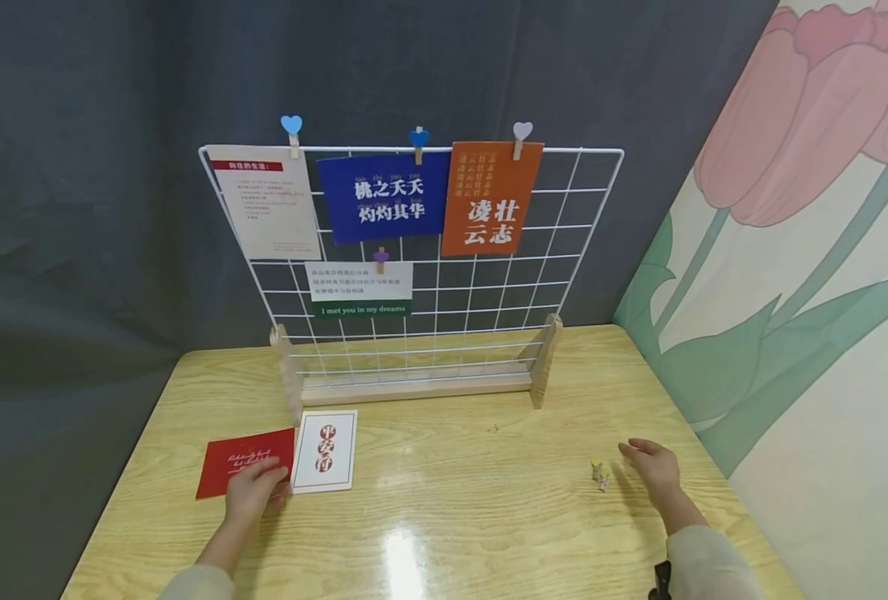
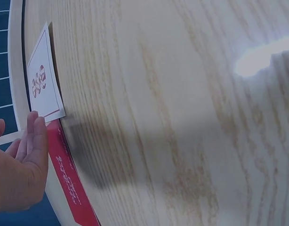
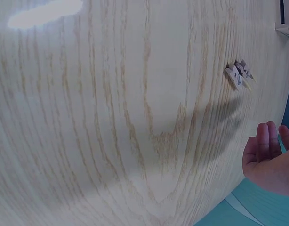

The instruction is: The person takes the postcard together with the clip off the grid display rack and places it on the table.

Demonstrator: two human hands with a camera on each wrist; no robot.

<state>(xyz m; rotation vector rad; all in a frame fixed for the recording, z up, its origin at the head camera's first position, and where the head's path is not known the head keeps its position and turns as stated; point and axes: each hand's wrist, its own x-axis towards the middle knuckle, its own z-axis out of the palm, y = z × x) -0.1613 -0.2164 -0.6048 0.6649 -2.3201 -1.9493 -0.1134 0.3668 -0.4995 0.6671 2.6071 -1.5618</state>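
Note:
Over the lower right part of a red card (image 1: 219, 471) hovers my left hand (image 1: 251, 492), fingers loosely bent and holding nothing. The left wrist view shows those fingertips close above the seam between the red card (image 2: 69, 183) and a white card with red characters (image 2: 43, 84). The white card (image 1: 325, 451) lies flat just right of the red one. On the right, my right hand (image 1: 654, 471) is raised beside two small wooden clothespins (image 1: 600, 475) with yellow tops. Its fingers are relaxed, and a gap separates them from the clothespins (image 3: 239, 75).
Behind the cards stands a white wire grid (image 1: 489, 292) on a wooden base (image 1: 417, 390). Heart-topped clothespins hold a cream card (image 1: 266, 208), a blue card (image 1: 384, 225), an orange card (image 1: 492, 179) and a white-and-green card (image 1: 361, 293) on it. Dark cloth hangs behind.

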